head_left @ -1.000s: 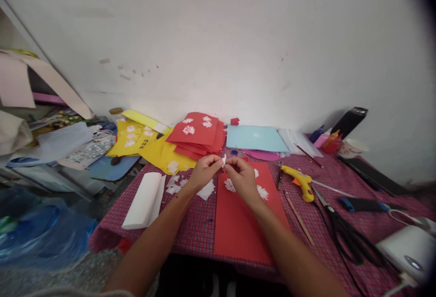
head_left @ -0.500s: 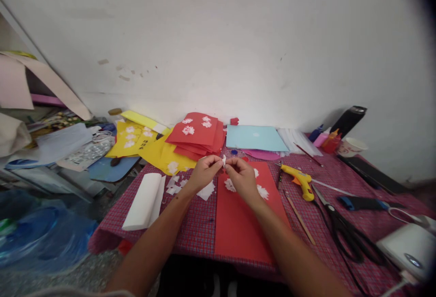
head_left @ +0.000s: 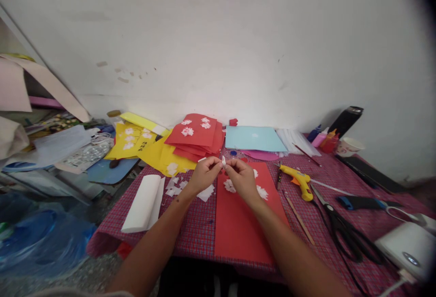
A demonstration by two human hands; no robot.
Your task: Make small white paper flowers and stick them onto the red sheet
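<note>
A small twisted piece of white paper (head_left: 224,160) is pinched between my left hand (head_left: 207,173) and my right hand (head_left: 241,176). Both sets of fingers are closed on it, with the fingertips almost meeting. Under my right hand and forearm lies a red sheet of card (head_left: 241,229). White paper flowers (head_left: 262,192) sit on its upper part, partly covered by my right hand. Just left of the card are loose cut white paper pieces (head_left: 206,193). A folded white paper (head_left: 143,204) rests farther left.
Red cards with white flowers (head_left: 194,129) lie stacked at the back, beside yellow sheets (head_left: 163,156) and a light blue card (head_left: 254,139). To the right are a yellow glue gun (head_left: 298,180), black scissors (head_left: 344,231), a wooden stick (head_left: 299,220), a paper cup (head_left: 350,146) and a black flask (head_left: 347,122).
Both hands stay together around the white paper piece, with only slight finger movement. The whole view has shifted a little.
</note>
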